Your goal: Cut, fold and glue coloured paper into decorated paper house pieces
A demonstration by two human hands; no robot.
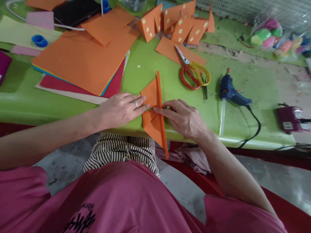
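Folded card [150, 89]: orange, one, between the two hands, lower tip reaching past the front edge of the table [267, 87]. Paper stack [85, 58]: orange uppermost, blue and red sheets showing beneath. Left hand [121, 108]: grip wide, fingers laid straight on the card's left part. Dotted cutouts [182, 30]: orange, standing, rear. Right hand [186, 118]: fingers at the narrow folded strip; cannot tell whether the grip pinches. Scissors [186, 61]: red and yellow handles. Glue gun [229, 89]: blue, corded.
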